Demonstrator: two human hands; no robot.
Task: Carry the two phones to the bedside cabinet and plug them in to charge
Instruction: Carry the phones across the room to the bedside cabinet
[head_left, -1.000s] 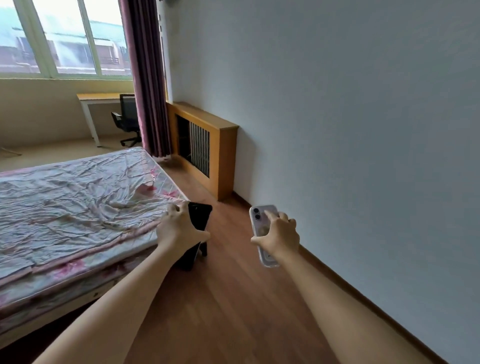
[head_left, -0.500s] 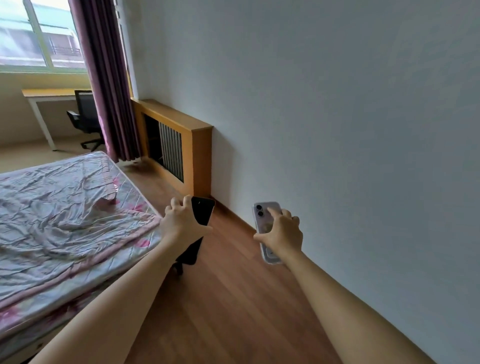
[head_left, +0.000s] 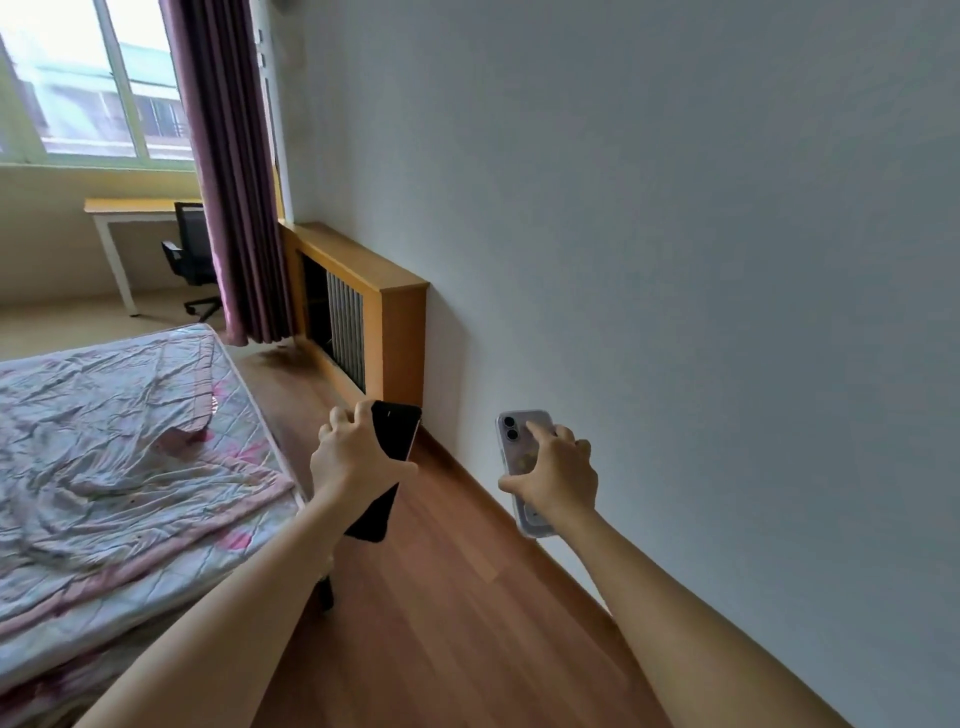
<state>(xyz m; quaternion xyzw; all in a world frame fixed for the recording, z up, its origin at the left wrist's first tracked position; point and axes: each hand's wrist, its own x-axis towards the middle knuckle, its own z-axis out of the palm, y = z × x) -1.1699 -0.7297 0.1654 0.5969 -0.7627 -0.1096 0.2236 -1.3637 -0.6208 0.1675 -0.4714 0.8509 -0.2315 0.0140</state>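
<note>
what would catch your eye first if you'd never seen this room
Two bare arms reach forward mid-frame: the left hand grips a black phone, and the right hand grips a pale phone with its twin camera lenses facing the viewer. A rumpled bed fills the lower left. A wooden radiator cover stands against the plain wall behind the hands, beside a purple curtain.

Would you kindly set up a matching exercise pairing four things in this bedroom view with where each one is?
Things:
1. black phone
2. pale phone
3. office chair
4. bed

Places:
A. in the right hand
B. at the desk under the window
C. in the left hand
D. on the left of the wooden floor

Pairs: 1-C, 2-A, 3-B, 4-D
</note>
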